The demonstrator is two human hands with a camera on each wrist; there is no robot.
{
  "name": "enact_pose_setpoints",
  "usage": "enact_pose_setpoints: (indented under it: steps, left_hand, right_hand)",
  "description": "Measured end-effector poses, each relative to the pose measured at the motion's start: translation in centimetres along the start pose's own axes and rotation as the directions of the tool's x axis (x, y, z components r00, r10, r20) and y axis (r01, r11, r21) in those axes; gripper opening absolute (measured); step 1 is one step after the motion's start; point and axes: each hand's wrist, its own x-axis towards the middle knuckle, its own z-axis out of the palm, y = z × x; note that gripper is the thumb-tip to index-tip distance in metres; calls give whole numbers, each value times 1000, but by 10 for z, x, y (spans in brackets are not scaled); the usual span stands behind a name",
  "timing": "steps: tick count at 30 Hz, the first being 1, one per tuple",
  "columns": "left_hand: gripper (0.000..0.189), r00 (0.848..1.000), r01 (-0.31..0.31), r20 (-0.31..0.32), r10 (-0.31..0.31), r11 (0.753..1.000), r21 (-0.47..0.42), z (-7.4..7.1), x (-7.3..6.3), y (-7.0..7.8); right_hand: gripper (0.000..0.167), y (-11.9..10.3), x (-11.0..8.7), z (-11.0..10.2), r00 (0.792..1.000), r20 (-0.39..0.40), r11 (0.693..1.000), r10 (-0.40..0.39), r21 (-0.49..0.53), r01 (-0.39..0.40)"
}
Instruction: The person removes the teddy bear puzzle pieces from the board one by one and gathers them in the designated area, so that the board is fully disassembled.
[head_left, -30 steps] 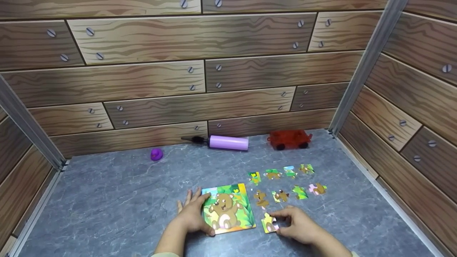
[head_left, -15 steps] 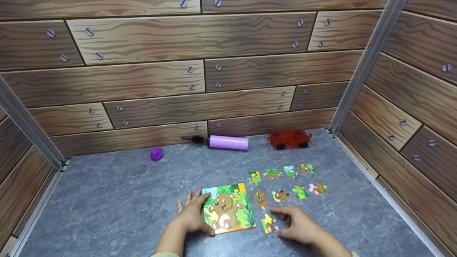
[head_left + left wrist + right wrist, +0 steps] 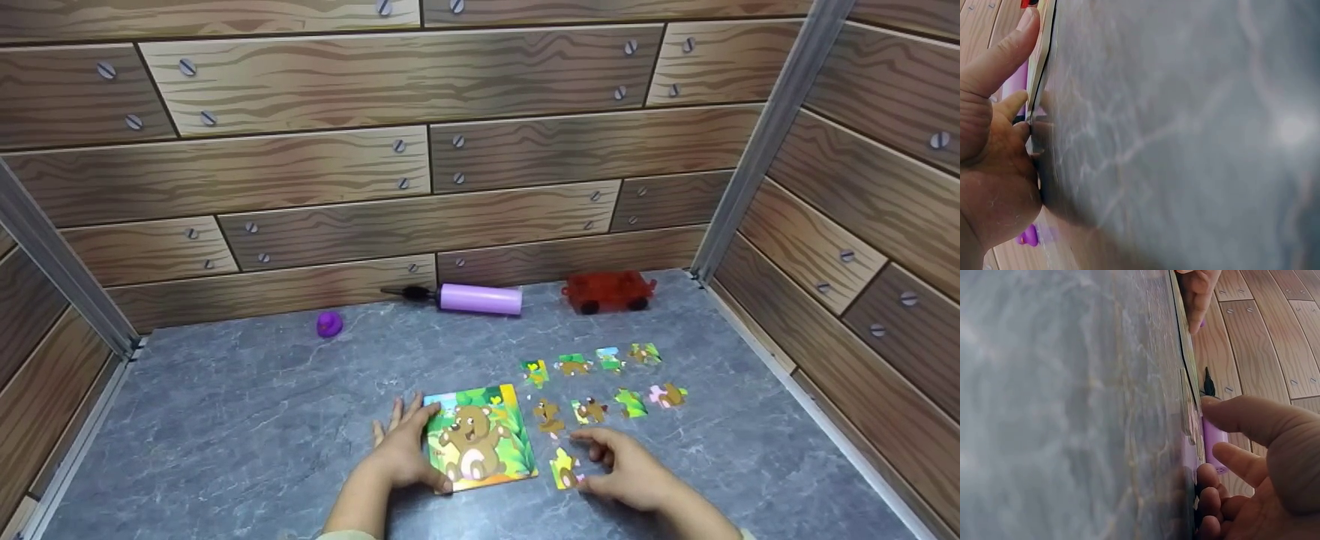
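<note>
In the head view my left hand (image 3: 401, 454) rests along the left edge of a square bear picture puzzle board (image 3: 480, 439), thumb and index finger at its left corners, the other fingers spread on the table. My right hand (image 3: 630, 472) lies just right of a loose yellow-green puzzle piece (image 3: 562, 466). Its thumb tip is right at the piece's lower right edge, while the index finger is raised apart above it. From the right wrist view, the thumb (image 3: 1252, 417) and index finger stand apart, and the remaining fingers curl close to the tabletop.
Several more puzzle pieces (image 3: 589, 410) lie in two rows right of the board. Along the back wall are a purple rubber duck (image 3: 328, 324), a purple hand pump (image 3: 480, 300) with a black nozzle, and a red toy wagon (image 3: 609, 292). Wood-print walls (image 3: 322, 172) enclose the grey table (image 3: 247, 420).
My right hand has loosened from the yellow-green puzzle piece, its index finger drawing away, and the piece lies flat. My left hand stays at the board's edge.
</note>
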Motion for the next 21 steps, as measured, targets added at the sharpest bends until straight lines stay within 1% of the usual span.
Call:
enact_pose_setpoints:
  steps: [4,7,9,11,13,15,18,20,21]
  left_hand:
    - [122,1000,4,6,-4,1000,1,-1,1,-1]
    - [118,1000,20,10,-20,1000,4,-4,2,0]
    - [112,999,33,2,-33,999,15,-6,2,2]
    - [103,999,46,-19,-45,998,31,-7,2,6]
    - [95,997,56,-59,-53,997,50,-7,2,10]
    - [89,993,69,-106,-61,995,78,-7,2,13]
    - [88,983,97,-170,-72,984,147,-6,2,17]
    - [91,974,105,-220,-54,968,229,-6,1,19]
    - [94,968,108,-251,-33,951,291,-7,1,18]
  right_hand:
    - [61,-3,1,1,1000,-14,1000,26,1,-26]
    - [53,-7,3,1,997,-65,999,28,-44,-31]
    - [48,-10,5,1,993,-118,992,6,-121,-20]
    - [42,-12,8,0,983,-176,972,-41,-235,-1]
    - [40,-15,12,0,969,-229,931,-95,-365,6]
    - [37,-17,16,-1,953,-267,870,-147,-492,-3]
    - [39,-20,23,-5,934,-291,772,-207,-635,-26]
    - [43,-20,28,-8,926,-295,704,-238,-709,-45]
    - [46,-20,31,-10,921,-295,671,-254,-739,-52]
